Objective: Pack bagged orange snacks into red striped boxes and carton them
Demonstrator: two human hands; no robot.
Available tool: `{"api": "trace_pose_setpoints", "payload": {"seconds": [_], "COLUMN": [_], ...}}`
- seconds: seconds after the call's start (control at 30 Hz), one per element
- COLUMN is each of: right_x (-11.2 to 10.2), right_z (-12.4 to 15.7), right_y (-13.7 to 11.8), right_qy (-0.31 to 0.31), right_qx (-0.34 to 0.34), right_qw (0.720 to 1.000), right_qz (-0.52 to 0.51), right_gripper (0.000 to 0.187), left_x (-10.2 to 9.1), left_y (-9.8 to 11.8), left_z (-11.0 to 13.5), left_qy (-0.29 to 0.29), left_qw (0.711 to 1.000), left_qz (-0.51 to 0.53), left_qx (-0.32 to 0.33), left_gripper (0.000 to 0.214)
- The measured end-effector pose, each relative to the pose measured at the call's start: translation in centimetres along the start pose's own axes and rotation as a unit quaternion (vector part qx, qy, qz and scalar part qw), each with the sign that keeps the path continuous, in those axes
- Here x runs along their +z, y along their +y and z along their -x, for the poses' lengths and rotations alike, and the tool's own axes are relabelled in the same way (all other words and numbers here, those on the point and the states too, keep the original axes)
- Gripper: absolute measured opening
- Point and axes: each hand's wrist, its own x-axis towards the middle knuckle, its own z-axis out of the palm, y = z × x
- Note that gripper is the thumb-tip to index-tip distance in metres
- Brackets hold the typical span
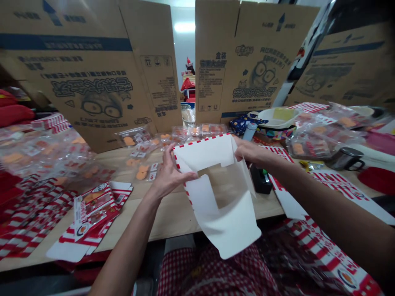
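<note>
A white paperboard box [236,211] with a red-striped edge is held up over the table's front edge, its bottom flaps open toward me. Through the gap between its flaps a hollow inside shows. My left hand [173,170] grips its left wall, thumb resting on a flap. At the upper right corner my right hand [248,151] is closed on the box wall, fingers partly hidden behind the panel. Just right of the box stands a black tape dispenser [261,181]. Clear packs of orange pieces [142,172] lie behind my left hand.
Large cardboard cartons [98,78] wall off the back of the wooden table [168,218]. Flat red-and-white boxes [95,209] are piled at left, more at right. A dark metal mug [345,158] and a white basin [279,117] stand at right.
</note>
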Motion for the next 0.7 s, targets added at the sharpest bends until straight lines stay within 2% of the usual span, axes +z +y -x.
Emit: {"api": "trace_pose_setpoints", "payload": {"seconds": [0.07,0.17,0.23,0.3,0.37,0.43,0.53,0.6,0.7], "right_x": [0.6,1.6,1.8,1.5,0.8,0.5,1.3,2.7,5.5], "right_z": [-0.2,-0.8,-1.2,-1.3,-0.9,-0.1,1.6,2.3,1.9], "right_y": [-0.6,-1.8,-2.3,-2.3,-1.7,-0.7,0.2,0.3,0.5], "right_qy": [0.006,0.009,-0.003,-0.040,-0.085,-0.129,-0.162,-0.150,-0.062], "right_qx": [0.028,0.036,0.036,0.028,-0.006,-0.044,-0.069,-0.074,-0.073], "right_qw": [0.999,0.999,0.998,0.996,0.988,0.979,0.973,0.976,0.990], "right_qz": [-0.021,-0.034,-0.045,-0.081,-0.127,-0.152,-0.149,-0.138,-0.099], "right_gripper": [0.064,0.068,0.069,0.072,0.078,0.092,0.110,0.113,0.117], "left_x": [0.4,0.8,0.5,-0.6,-2.0,-3.4,-4.4,-4.3,-3.3], "left_y": [-1.0,-2.4,-3.1,-3.5,-3.8,-3.9,-3.7,-3.5,-3.2], "left_z": [-0.6,-1.6,-2.5,-3.4,-4.1,-4.6,-4.6,-4.4,-4.2], "left_qy": [0.033,0.119,0.179,0.208,0.214,0.202,0.175,0.171,0.156], "left_qw": [0.999,0.990,0.979,0.974,0.974,0.977,0.980,0.979,0.975], "left_qz": [-0.025,-0.075,-0.098,-0.092,-0.070,-0.053,-0.056,-0.077,-0.132], "left_qx": [-0.004,-0.013,-0.012,-0.012,-0.022,-0.044,-0.069,-0.077,-0.084], "left_gripper": [0.111,0.092,0.075,0.065,0.063,0.064,0.066,0.065,0.060]}}
